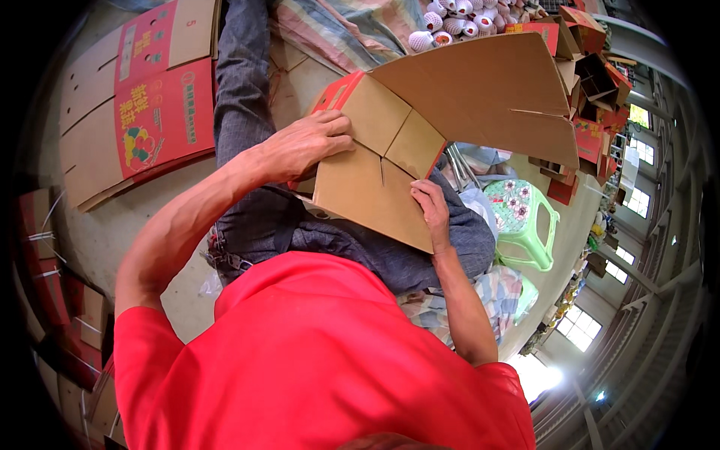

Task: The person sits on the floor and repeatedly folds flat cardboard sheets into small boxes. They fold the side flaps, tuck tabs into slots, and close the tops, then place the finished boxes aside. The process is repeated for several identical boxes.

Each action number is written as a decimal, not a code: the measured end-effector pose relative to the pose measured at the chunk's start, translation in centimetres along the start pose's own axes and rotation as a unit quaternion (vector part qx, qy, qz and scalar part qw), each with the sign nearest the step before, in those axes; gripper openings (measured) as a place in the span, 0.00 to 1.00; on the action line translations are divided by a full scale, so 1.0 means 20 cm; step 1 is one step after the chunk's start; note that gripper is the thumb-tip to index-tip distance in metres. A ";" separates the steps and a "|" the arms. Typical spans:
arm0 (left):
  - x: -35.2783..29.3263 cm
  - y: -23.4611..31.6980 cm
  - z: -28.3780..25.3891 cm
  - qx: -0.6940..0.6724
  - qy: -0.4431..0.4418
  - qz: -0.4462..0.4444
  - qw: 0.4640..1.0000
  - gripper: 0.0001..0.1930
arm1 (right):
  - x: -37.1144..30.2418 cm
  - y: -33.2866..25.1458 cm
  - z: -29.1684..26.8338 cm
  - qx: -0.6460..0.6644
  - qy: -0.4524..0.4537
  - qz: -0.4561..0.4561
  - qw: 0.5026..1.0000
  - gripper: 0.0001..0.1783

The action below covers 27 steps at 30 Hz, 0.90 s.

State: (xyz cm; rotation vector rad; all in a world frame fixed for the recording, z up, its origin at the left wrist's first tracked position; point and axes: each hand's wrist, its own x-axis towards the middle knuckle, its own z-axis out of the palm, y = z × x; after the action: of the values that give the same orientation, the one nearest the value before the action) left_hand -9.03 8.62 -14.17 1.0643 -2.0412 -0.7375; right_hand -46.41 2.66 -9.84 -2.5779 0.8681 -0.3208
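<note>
A cardboard box [373,178], brown with red printed sides, rests tilted across my lap. Several of its flaps are folded in and meet along slits near the middle, while one large brown flap [480,82] stands raised at the far right. My left hand [315,140] grips the box's left edge, its fingers curled over the cardboard. On the right edge of the near flap, my right hand [433,212] holds the cardboard with fingers bent on top; its thumb is hidden. The inside of the box cannot be seen.
Flattened red-and-brown cartons [154,112] lie stacked at the left. Net-wrapped fruit [457,21] is heaped at the far side beside a striped cloth [360,34]. A green plastic stool [529,240] stands at the right. Open boxes [592,82] are piled at the far right.
</note>
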 end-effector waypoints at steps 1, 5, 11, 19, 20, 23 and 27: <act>0.01 0.01 0.00 0.012 -0.008 -0.011 1.000 0.18 | 0.00 0.03 0.01 -0.005 0.005 -0.003 1.000 0.15; 0.05 0.04 -0.04 0.025 -0.071 -0.053 0.996 0.22 | 0.04 0.05 0.01 -0.012 0.011 -0.004 1.000 0.16; -0.03 0.28 -0.26 -0.065 -0.105 -0.004 0.992 0.28 | 0.00 0.10 0.03 -0.004 0.007 0.029 1.000 0.17; 0.02 0.21 -0.02 0.000 0.057 -0.079 0.995 0.26 | 0.08 0.09 -0.01 -0.053 -0.031 0.055 0.997 0.16; 0.02 0.20 -0.01 -0.016 0.067 -0.085 0.994 0.24 | 0.08 0.06 -0.03 -0.076 -0.042 0.058 0.995 0.15; 0.06 0.16 -0.03 -0.032 0.064 -0.107 0.992 0.23 | -0.12 0.16 -0.08 0.287 -0.003 0.269 0.919 0.18; 0.07 0.12 0.04 -0.064 0.110 -0.162 0.979 0.19 | -0.04 0.03 -0.11 0.299 0.088 0.240 0.919 0.38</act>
State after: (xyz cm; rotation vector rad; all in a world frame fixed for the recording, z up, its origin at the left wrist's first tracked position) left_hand -11.27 8.83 -12.39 1.3559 -1.6313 -0.8585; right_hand -48.14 2.16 -8.22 -1.7320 1.2074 -0.5697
